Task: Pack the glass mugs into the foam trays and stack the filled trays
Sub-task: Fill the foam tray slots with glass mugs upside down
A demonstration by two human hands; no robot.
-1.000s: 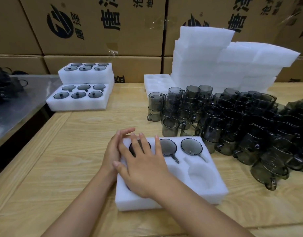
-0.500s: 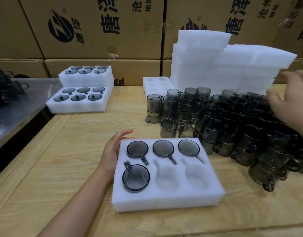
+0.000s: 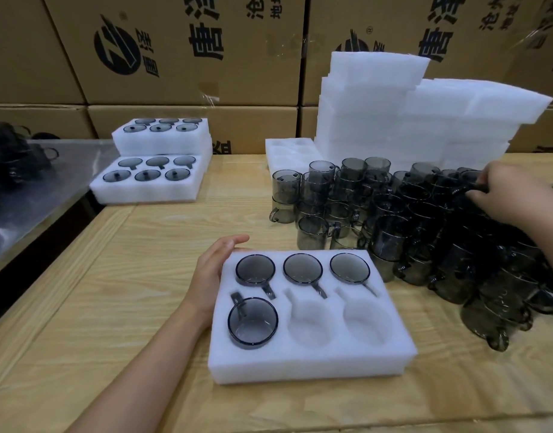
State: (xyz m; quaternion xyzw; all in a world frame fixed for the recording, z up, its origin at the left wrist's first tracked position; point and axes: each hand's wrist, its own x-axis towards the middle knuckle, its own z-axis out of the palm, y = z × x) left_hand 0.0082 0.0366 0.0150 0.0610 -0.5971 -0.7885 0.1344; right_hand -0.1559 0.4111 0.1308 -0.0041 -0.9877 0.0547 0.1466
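Nearest: white foam tray [image 3: 309, 365] flat on the wooden table [image 3: 113, 307], long side toward the camera. Six pockets, four filled. Far row holds three smoked glass mugs [image 3: 302, 269], mouths up, handles in the slots pointing toward the camera. The near-left pocket holds a fourth mug [image 3: 252, 322], handle pointing away. The near-middle pocket [image 3: 311, 323] and near-right pocket [image 3: 367, 320] are bare foam. Left hand [image 3: 212, 276] lies against the tray's left edge, fingers straight and loose, fingertips reaching along the far-left corner; it grips nothing. To the right and beyond the tray: pile of loose mugs [image 3: 394, 220], some stacked two high, some tipped on their sides. Right hand [image 3: 506, 195] is over the far right of the pile, fingers curled round a gripped mug [image 3: 459, 189]; whether it is clear of its neighbours cannot be told. Far left: two filled trays stacked, the lower filled tray [image 3: 150, 195] with six mugs, the upper filled tray [image 3: 159, 143] set back on it. Far centre: one empty tray [image 3: 284, 151], beside tall stacks of foam [image 3: 378, 120]. Printed cardboard boxes [image 3: 191, 57] form the back wall. A metal surface [image 3: 34, 198] adjoins the table at left.
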